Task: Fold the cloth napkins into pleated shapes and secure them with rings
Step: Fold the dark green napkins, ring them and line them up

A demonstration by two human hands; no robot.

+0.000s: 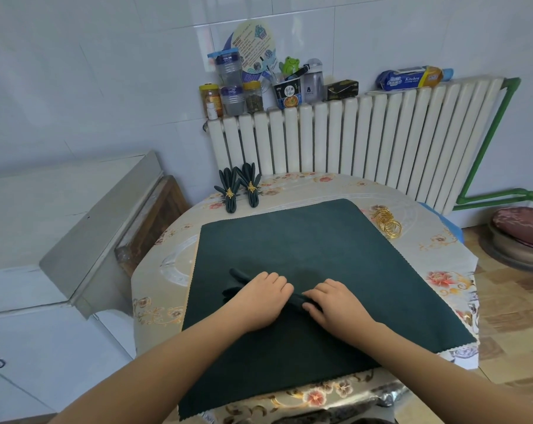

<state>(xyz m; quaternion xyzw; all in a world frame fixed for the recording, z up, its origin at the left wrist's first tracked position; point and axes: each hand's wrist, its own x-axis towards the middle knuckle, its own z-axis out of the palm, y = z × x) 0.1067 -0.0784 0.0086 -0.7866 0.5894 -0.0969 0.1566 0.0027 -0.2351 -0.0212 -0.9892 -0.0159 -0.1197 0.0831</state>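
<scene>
A dark green napkin, folded into a narrow pleated strip [240, 278], lies on top of a flat dark green cloth [305, 240] spread over the table. My left hand [260, 299] grips the strip near its middle with curled fingers. My right hand [335, 304] holds the strip just to the right, fingers curled over it. Most of the strip is hidden under both hands. Two finished pleated napkins [239, 188] with gold rings stand at the table's far left. A pile of loose gold rings [387, 223] lies at the far right of the flat cloth.
The table [158, 307] has a floral plastic cover. A white radiator [366, 142] stands behind it, with jars, cups and boxes on top. A grey cabinet [75, 215] sits to the left. A cushioned stool [519, 237] stands on the floor at the right.
</scene>
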